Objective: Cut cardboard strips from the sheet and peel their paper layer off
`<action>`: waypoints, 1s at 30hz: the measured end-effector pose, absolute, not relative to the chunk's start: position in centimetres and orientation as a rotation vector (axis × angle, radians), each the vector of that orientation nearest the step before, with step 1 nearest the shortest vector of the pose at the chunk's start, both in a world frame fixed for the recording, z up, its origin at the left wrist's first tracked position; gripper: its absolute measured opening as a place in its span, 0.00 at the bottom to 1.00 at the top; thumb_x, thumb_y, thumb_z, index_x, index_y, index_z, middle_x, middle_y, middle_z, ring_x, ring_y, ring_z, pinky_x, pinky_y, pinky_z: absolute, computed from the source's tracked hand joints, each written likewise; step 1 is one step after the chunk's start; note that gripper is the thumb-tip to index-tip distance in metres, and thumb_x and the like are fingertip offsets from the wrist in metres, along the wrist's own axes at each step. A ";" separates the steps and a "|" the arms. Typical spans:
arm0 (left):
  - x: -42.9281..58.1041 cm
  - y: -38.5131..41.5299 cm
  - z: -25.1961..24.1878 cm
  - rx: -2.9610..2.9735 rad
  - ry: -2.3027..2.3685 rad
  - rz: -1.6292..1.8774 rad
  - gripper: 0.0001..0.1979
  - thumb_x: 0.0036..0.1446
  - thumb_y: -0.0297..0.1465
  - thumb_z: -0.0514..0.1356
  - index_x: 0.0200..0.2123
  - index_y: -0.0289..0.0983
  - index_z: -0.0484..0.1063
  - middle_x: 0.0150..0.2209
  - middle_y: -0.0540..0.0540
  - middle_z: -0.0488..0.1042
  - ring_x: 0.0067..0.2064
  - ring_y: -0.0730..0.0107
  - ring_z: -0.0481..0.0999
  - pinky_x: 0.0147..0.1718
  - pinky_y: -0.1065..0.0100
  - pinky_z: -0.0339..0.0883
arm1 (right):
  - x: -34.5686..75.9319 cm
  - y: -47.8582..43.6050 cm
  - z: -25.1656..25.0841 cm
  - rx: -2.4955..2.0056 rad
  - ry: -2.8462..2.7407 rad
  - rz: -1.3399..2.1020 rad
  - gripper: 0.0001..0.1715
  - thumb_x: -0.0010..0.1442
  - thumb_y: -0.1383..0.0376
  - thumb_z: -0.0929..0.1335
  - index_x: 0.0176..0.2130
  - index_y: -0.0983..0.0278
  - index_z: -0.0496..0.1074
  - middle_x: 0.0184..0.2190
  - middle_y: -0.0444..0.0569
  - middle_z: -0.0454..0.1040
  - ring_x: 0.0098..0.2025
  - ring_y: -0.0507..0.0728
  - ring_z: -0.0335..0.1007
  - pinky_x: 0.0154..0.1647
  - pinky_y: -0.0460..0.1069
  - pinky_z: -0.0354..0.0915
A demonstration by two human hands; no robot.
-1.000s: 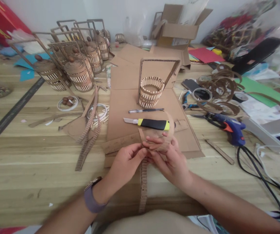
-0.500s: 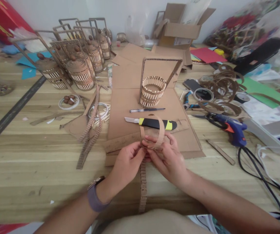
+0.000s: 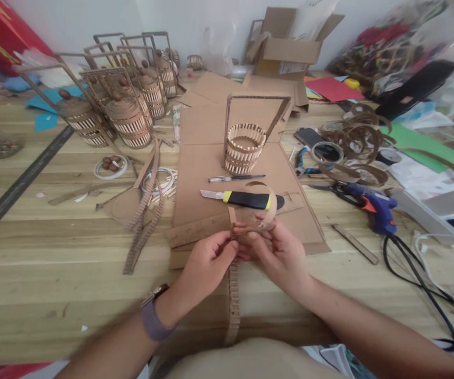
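Note:
Between my two hands is a cardboard strip [image 3: 233, 295], its ridged tail hanging toward me over the table's front edge. My left hand [image 3: 212, 258] pinches it between thumb and fingers. My right hand [image 3: 281, 255] grips a curled, peeled length of brown paper [image 3: 271, 210] that arcs up over the knife handle. The fingertips partly hide where both pieces meet. Just beyond lies a utility knife [image 3: 243, 199], blade pointing left, on a cardboard sheet [image 3: 203, 126]. Behind it are a pen [image 3: 237, 178] and a small handled basket of cardboard and sticks [image 3: 244, 150].
Several lidded baskets [image 3: 128, 123] stand at the back left. Loose corrugated strips [image 3: 142, 231] and tape rings [image 3: 110, 166] lie to the left. At the right are a blue glue gun [image 3: 379, 205] with cables, coiled strips [image 3: 359, 134] and pliers [image 3: 301, 162].
My right hand has moved slightly to the right, away from my left, drawing the paper curl with it. My left hand stays nearly in place. The view has shifted a little.

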State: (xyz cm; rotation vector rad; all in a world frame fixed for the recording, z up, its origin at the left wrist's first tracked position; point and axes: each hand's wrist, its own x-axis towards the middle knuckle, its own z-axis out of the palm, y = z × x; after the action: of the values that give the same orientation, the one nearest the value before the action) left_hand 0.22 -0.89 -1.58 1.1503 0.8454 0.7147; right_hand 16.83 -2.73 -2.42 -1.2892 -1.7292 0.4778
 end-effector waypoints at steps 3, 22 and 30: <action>0.2 -0.7 -1.7 1.133 0.849 0.737 0.16 0.61 0.39 0.57 0.43 0.34 0.75 0.36 0.44 0.79 0.36 0.66 0.78 0.38 0.66 0.72 | 16.8 -2.6 -1.8 -1.220 -1.844 0.329 0.08 0.64 0.68 0.65 0.43 0.57 0.70 0.39 0.44 0.81 0.48 0.56 0.75 0.51 0.55 0.71; 0.1 -1.2 -1.7 1.290 0.860 0.696 0.14 0.63 0.37 0.54 0.36 0.33 0.76 0.32 0.46 0.78 0.35 0.63 0.77 0.38 0.65 0.73 | 16.8 -2.5 -1.4 -1.267 -1.950 0.122 0.09 0.65 0.69 0.63 0.44 0.58 0.69 0.42 0.46 0.81 0.49 0.57 0.75 0.59 0.59 0.63; 0.3 -0.6 -1.9 1.227 0.888 0.736 0.16 0.63 0.40 0.55 0.39 0.34 0.75 0.34 0.46 0.78 0.36 0.66 0.76 0.37 0.67 0.70 | 16.7 -2.5 -1.5 -1.175 -2.004 0.075 0.11 0.66 0.70 0.63 0.46 0.58 0.69 0.43 0.47 0.80 0.49 0.57 0.75 0.58 0.59 0.61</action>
State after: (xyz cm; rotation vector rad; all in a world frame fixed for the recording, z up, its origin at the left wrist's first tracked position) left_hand 0.27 -0.57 -1.88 1.2269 0.8879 0.7357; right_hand 16.66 -2.46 -1.54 -1.1754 -2.0042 0.0747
